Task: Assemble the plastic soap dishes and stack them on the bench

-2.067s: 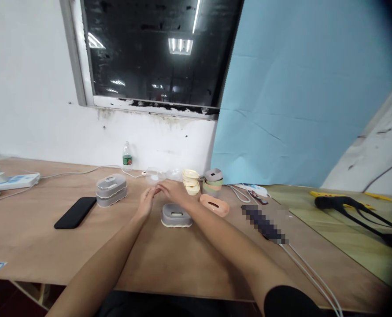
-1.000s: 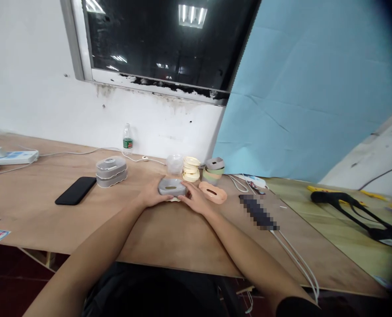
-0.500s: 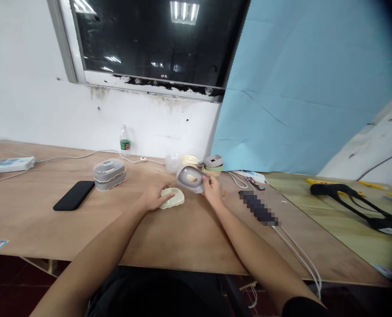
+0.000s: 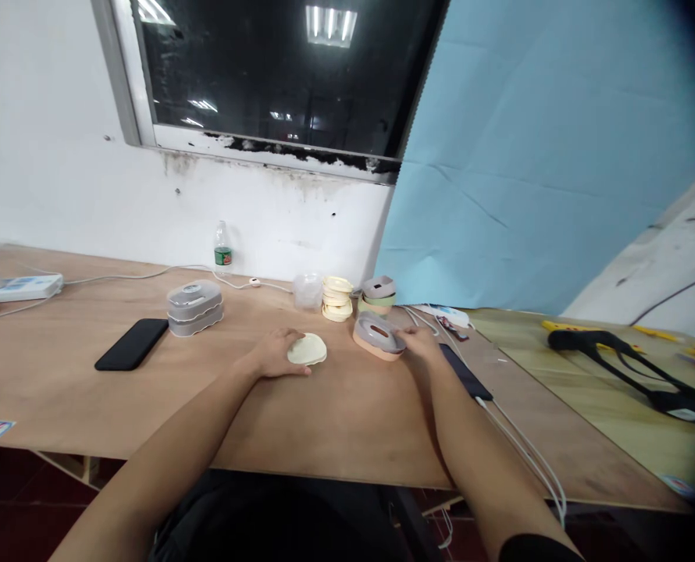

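A cream oval piece (image 4: 308, 350) lies on the table. My left hand (image 4: 276, 355) wraps round its left side, with the fingers at the far edge and the thumb along the near edge. To the right, a translucent grey oval lid with a slot (image 4: 376, 331) rests on a peach oval base (image 4: 383, 353). My right hand (image 4: 422, 345) pinches the lid's right rim; the thumb is partly hidden. Behind stand a stack of cream pieces (image 4: 336, 300), a clear plastic container (image 4: 308, 292) and grey and green oval parts (image 4: 378, 290).
At the left are stacked grey boxes (image 4: 195, 309), a black phone (image 4: 132, 344) and a power strip (image 4: 23, 289). A bottle (image 4: 222, 248) stands by the wall. Another phone (image 4: 466, 373) with white cables lies beside my right forearm. A black strap-like item (image 4: 617, 351) sits far right.
My right hand has moved right and down, laying the grey lid on the peach base. My left hand has shifted slightly, its thumb going from atop the cream piece to its near edge.
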{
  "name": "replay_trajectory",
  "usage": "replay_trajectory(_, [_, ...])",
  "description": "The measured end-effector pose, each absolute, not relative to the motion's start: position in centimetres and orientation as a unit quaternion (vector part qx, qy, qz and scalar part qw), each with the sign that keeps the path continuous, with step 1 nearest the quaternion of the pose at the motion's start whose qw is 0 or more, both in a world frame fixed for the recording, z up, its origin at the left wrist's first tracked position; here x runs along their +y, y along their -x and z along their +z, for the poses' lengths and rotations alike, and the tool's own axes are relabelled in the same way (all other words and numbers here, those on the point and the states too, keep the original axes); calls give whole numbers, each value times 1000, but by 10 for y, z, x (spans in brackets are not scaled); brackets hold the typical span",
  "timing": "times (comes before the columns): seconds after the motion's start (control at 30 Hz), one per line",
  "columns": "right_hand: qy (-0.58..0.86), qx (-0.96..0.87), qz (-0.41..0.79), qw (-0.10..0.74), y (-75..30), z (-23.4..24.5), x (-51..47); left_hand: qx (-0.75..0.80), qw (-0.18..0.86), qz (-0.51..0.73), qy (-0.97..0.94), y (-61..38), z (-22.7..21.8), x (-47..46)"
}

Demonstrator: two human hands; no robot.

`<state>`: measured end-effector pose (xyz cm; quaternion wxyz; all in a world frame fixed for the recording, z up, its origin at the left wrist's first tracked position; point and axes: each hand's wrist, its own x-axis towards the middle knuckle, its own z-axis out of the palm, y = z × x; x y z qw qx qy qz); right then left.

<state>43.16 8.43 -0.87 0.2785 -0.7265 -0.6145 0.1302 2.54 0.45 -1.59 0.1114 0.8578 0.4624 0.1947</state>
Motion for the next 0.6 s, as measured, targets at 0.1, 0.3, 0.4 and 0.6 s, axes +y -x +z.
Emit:
replay_trajectory(0.1, [743,-592,215,228,-425,-4,78,462,119,188,-859,-24,-18,6])
replay_trajectory(0.3, [666,-615,325,269,-386,-4,69,430,137,201,-870,-26,-13,3])
replay_trajectory(0.4, [593,-646,366,312,-366,-12,70,417,147,196,-875,-27,-8,-1])
replay_trajectory(0.6, [557,-679,335,342,-340,-23,69,406,153,194,-880,-28,-4,-5])
